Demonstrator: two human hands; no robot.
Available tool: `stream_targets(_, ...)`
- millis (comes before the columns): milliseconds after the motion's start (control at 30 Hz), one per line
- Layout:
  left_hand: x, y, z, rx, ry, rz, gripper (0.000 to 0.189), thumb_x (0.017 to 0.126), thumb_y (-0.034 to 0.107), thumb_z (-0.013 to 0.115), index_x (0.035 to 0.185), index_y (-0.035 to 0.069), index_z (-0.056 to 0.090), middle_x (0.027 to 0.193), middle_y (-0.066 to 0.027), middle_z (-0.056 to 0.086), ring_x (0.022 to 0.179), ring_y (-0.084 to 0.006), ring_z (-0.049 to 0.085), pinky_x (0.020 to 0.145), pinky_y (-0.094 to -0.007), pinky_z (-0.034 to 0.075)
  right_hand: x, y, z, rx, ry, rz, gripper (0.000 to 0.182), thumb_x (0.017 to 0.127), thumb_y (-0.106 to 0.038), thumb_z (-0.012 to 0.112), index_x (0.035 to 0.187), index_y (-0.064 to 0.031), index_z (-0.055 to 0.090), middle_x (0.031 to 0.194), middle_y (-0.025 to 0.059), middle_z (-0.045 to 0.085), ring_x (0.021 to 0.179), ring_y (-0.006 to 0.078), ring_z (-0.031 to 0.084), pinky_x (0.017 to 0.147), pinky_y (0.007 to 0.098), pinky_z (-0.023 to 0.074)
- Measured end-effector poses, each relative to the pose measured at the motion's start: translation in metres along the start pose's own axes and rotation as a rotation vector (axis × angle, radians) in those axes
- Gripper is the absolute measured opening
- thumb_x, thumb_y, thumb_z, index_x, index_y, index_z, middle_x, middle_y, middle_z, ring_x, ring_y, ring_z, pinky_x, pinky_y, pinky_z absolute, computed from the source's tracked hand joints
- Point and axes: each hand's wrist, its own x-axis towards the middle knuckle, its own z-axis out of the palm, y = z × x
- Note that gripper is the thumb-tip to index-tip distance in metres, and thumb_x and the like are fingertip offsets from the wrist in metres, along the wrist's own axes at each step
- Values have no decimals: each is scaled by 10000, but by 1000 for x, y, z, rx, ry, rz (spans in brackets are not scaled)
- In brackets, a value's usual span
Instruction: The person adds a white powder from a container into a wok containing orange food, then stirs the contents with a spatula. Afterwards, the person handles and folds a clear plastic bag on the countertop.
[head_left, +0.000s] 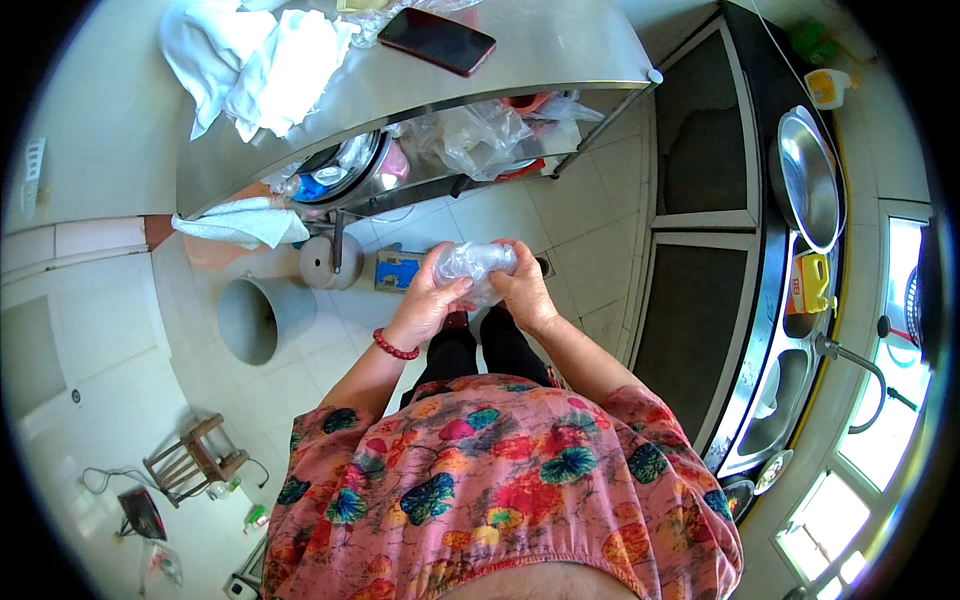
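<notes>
A bundle of clear plastic film or a clear bag (475, 264) is gripped between my two hands in front of my body, above the floor. My left hand (429, 294), with a red bead bracelet at its wrist, holds the bundle's left side, thumb on top. On the opposite side my right hand (525, 289) pinches it, thumb also pressed on the plastic. Whether anything lies inside the crumpled plastic I cannot tell.
Ahead stands a steel table (555, 45) bearing white cloths (277, 67) and a smartphone (437, 40). Plastic bags (480, 139) fill its lower shelf. A grey bucket (251, 319) stands on the floor at left. On the right are a sink (776, 401) and a metal basin (808, 176).
</notes>
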Motion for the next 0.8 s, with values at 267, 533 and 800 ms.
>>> stream_targets(267, 8, 2, -6, -34, 60, -88, 427, 934, 353, 465, 1272, 103, 391, 1134, -78, 539, 946, -204, 585, 641, -305, 528, -4, -31, -14, 234, -293, 108, 852, 724, -113, 740, 1391, -7, 219, 1229, 120, 440, 1128, 217, 430, 937, 316, 383)
stream_targets(533, 12, 0, -1, 182, 344, 176, 684, 893, 574, 394, 1335, 54, 339, 1227, -126, 489, 1092, -238, 513, 845, -353, 463, -5, -36, -21, 256, -327, 38, 798, 716, -101, 749, 1355, 10, 283, 1169, 89, 493, 1078, 186, 475, 900, 315, 413)
stream_targets(800, -10, 42, 29, 1163, -18, 725, 539, 838, 222, 646, 1280, 1, 430, 1150, -158, 554, 1042, -226, 547, 890, -318, 429, -4, -42, -24, 363, -405, 221, 677, 692, -266, 792, 1203, 33, 463, 1011, 65, 578, 895, 151, 552, 745, 275, 459)
